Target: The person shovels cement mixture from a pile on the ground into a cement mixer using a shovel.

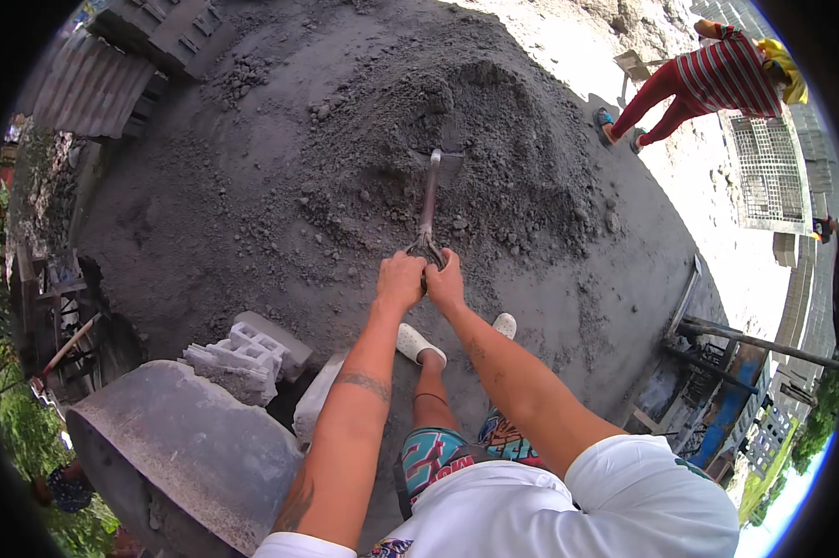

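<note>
Both my arms reach forward to a shovel (430,200) with a split, Y-shaped handle end. My left hand (402,280) is closed round the left side of that handle. Close beside it, my right hand (445,278) grips the right side. The shaft runs straight away from me, and the blade (450,164) is partly sunk in a large heap of dark grey sand (508,139) with small stones in it. How deep the blade goes is hidden by the sand.
My feet in white clogs (421,344) stand before the heap. At left lie broken concrete blocks (252,352) and a big grey drum (187,442). Corrugated sheets (89,84) stand far left. A person in striped clothes (689,88) walks at far right near a mesh screen (768,167).
</note>
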A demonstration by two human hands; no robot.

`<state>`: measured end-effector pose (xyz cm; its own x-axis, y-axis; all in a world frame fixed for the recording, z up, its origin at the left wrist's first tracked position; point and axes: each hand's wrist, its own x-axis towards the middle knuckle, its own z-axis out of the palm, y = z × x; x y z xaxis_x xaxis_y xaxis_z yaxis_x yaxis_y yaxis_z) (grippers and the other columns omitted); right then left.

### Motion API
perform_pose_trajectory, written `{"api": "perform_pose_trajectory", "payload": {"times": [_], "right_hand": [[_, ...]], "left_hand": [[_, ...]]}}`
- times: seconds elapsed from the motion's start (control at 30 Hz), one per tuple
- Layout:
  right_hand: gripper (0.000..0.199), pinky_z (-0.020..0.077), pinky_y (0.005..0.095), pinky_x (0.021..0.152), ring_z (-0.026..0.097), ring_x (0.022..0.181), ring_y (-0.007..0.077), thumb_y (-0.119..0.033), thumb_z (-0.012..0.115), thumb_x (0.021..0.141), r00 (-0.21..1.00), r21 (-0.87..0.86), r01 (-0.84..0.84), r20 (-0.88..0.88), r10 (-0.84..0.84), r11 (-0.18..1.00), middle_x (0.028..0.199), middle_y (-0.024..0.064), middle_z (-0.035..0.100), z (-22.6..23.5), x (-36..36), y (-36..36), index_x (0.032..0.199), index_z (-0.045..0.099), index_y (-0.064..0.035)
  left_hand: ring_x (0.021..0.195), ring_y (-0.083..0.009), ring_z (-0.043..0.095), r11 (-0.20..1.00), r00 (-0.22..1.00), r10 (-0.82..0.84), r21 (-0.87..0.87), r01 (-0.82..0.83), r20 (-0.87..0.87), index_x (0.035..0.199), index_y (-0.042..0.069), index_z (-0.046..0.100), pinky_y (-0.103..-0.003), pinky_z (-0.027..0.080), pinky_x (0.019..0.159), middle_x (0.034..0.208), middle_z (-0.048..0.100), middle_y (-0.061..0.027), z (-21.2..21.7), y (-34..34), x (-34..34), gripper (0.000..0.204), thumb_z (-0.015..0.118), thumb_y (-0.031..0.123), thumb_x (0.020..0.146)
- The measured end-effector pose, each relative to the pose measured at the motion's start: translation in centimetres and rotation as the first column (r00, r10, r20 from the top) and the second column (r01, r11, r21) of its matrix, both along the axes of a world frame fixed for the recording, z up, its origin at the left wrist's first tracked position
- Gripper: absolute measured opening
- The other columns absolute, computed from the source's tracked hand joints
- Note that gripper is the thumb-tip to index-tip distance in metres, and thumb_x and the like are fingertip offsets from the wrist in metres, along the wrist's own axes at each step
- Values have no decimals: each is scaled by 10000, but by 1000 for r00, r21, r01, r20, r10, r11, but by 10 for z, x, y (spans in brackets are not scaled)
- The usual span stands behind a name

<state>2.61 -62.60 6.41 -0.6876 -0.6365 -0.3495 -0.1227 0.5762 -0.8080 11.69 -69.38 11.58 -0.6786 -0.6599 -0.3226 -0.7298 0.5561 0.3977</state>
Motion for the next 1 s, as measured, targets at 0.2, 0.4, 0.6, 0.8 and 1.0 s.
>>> {"api": "perform_pose_trajectory", "payload": {"times": [0.2,0.4,0.6,0.8,1.0], "right_hand": [[285,610,453,605,666,734,231,-220,607,854,486,344,159,788,-377,925,935,104,606,-46,-66,123,1050,502,-41],[215,615,403,574,661,732,229,-196,601,858,530,249,112,804,-270,962,881,94,599,-5,-158,201,1000,523,-54],[243,620,403,581,662,722,230,-187,604,849,488,250,225,808,-331,942,883,104,604,58,-200,272,1011,522,-26],[222,565,383,523,640,618,229,-205,556,872,259,293,562,826,-501,774,689,100,572,100,-259,319,968,501,-13],[276,492,339,455,504,482,179,-321,521,915,8,435,814,654,-757,385,587,48,467,74,-289,293,770,451,-97]], "left_hand": [[1149,-319,483,989,1000,-23,148,20,21,1062,58,518,-463,449,905,1127,576,-128,-50,124,-43,434,709,108,676],[1124,-355,490,985,996,-87,151,81,34,1061,14,483,-455,469,892,1114,571,-171,-12,206,-125,479,730,146,673],[1077,-355,510,909,957,-290,309,281,-19,1065,29,513,-445,457,896,1086,576,-158,65,246,-168,396,700,180,750],[1043,-334,514,906,915,-246,258,334,-321,1020,40,618,-418,435,901,1040,577,-136,62,223,-220,348,696,294,795],[815,-291,638,738,928,319,564,-371,193,1018,5,586,-428,509,749,897,619,-127,-164,135,-251,425,587,416,911]]}}
